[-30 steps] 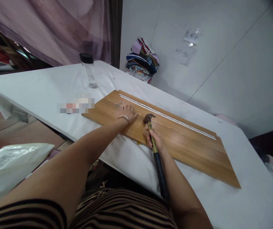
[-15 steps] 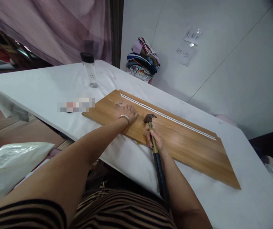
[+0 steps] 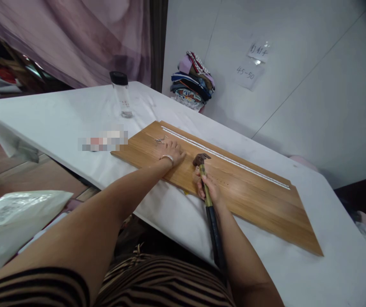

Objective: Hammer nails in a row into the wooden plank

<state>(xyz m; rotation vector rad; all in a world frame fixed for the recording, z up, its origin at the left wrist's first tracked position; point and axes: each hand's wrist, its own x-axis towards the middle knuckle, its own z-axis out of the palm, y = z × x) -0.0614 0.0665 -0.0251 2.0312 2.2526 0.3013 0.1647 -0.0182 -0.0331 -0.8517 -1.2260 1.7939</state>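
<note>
The right hand is closed around the claw hammer, and its metal head is above the wooden board; if it touches the wood, I cannot tell. The left hand lies palm down on this board, with the fingers extended; whether something is under the palm, I cannot tell. The loose nails are just beside its fingers. In my judgement, a badly aimed blow could hurt the left hand, because the hammer head is near to it. A strong shake of the board could make the nails roll, or a careless palm could be pricked.

The head looks brown and rusty, the handle is yellowish above and black below. The board is flat, smooth, with shiny grain, and carries 2 narrow white strips. Under it, the white tablecloth is softly wrinkled.
</note>
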